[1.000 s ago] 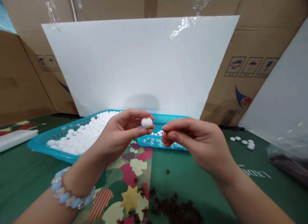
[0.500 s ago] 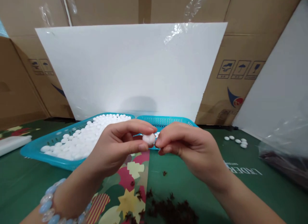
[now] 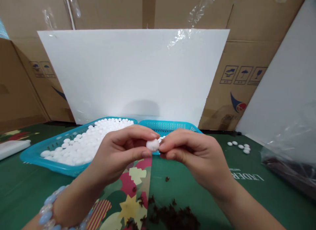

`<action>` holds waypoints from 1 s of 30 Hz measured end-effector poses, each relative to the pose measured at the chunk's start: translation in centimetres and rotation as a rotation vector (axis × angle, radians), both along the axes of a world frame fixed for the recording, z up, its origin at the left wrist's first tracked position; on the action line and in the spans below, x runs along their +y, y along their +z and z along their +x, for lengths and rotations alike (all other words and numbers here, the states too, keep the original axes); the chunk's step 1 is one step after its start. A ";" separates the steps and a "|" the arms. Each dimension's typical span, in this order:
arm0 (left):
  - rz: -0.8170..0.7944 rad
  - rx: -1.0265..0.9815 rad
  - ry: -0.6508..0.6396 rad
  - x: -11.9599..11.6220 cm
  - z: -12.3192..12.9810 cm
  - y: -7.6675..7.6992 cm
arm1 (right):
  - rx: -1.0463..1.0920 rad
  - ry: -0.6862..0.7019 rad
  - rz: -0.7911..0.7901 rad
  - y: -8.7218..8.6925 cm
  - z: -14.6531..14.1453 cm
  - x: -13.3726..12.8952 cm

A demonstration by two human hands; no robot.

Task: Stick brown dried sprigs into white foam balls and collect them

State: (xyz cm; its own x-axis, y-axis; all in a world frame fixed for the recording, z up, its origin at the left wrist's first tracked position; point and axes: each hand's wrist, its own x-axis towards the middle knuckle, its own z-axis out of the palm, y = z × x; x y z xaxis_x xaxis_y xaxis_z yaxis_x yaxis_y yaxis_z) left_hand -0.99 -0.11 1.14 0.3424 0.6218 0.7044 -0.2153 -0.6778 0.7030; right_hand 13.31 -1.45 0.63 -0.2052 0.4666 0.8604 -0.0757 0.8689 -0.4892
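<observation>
My left hand (image 3: 128, 147) pinches a small white ball (image 3: 152, 145) between thumb and fingertips, above the table's middle. Close against the ball's right side, my right hand (image 3: 190, 151) is closed in a pinch. A small dark brown piece (image 3: 161, 152) shows partly at its fingertips; the fingers cover the rest. Below the hands lies a loose pile of small dark brown spiky pieces (image 3: 174, 216). Left of my left hand, a blue plastic basket (image 3: 53, 165) is full of white balls (image 3: 81, 144). A second blue basket (image 3: 170, 125) behind the hands has a few white balls visible.
Several white balls (image 3: 240, 146) lie on the green table cover at the right. Beside them is a clear plastic bag (image 3: 283, 160) with dark contents. A white board (image 3: 138, 68) leans against cardboard boxes (image 3: 234, 52) at the back. A white object (image 3: 14, 148) rests far left.
My view has shifted slightly. The right fingertips stay against the ball, with a small change in their angle. The left hand keeps its pinch on the ball.
</observation>
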 end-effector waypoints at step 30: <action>-0.044 0.013 0.007 -0.9 0.4 0.2 | -0.076 -0.145 0.077 -0.1 -0.1 -1.2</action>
State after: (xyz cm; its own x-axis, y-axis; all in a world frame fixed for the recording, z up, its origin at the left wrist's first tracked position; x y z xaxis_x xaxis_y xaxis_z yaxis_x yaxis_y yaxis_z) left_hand -0.58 -1.00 1.33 0.3472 0.6540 0.6721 -0.2016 -0.6478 0.7346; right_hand 13.20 -2.64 0.54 -0.2063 0.4296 0.8791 0.0875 0.9030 -0.4207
